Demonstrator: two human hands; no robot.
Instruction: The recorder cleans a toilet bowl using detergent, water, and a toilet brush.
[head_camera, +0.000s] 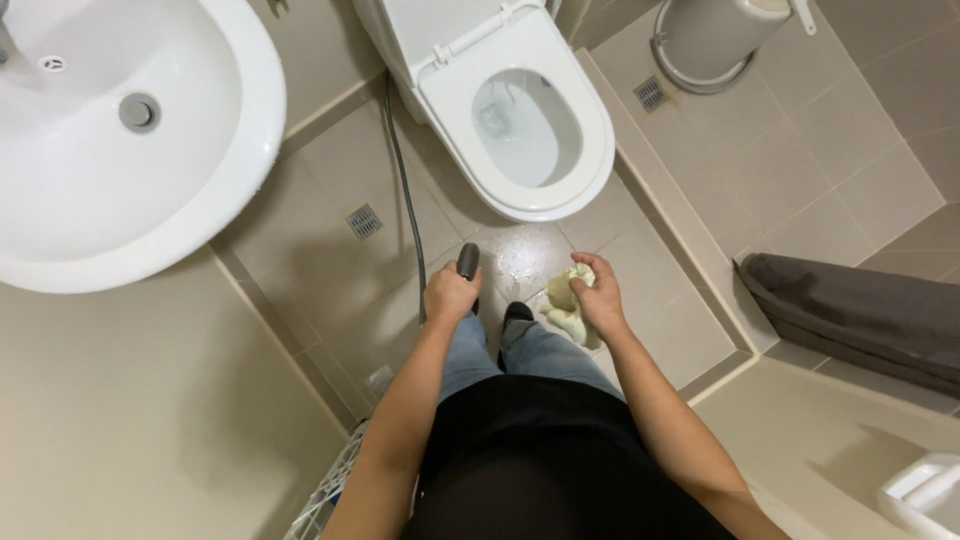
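Observation:
I stand over a white toilet with its seat down and lid up. My left hand grips a dark spray nozzle whose grey hose runs up past the toilet's left side. In my right hand is a crumpled pale yellow cloth, held just in front of the bowl's front rim. The floor tiles below the bowl look wet.
A white basin fills the upper left. A floor drain lies left of the hose, another drain right of the toilet. A white bin stands at the top right, a dark grey mat at the right.

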